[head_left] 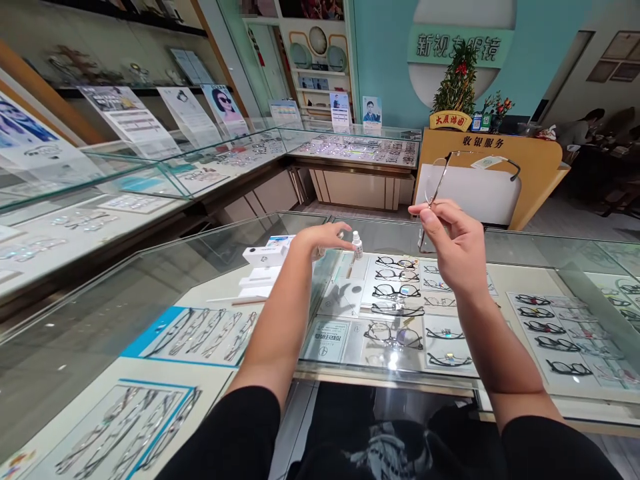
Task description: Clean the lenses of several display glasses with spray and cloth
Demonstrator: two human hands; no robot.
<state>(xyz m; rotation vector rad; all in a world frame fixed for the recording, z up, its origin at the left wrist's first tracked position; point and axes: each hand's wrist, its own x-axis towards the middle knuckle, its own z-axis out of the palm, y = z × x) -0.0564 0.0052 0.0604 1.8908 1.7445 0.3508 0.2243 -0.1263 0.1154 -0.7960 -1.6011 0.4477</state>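
My right hand (457, 247) is raised over the glass counter and pinches a pair of thin metal-framed eyeglasses (442, 177). One temple stretches out to the right, with a pale tag (487, 162) hanging by it. Lower on the left, my left hand (327, 237) is held just beside a small white bottle (357, 247) that stands upright on the counter. Its fingers are apart and curved near the bottle; whether they touch it I cannot tell.
Beneath my arms runs a glass display counter (500, 243) holding rows of eyeglasses (397, 291). White boxes (267, 256) lie left of my left hand. Further cases and poster stands (127, 117) line the left, and a wooden cashier desk (540, 160) stands beyond. Someone sits (580, 130) at far right.
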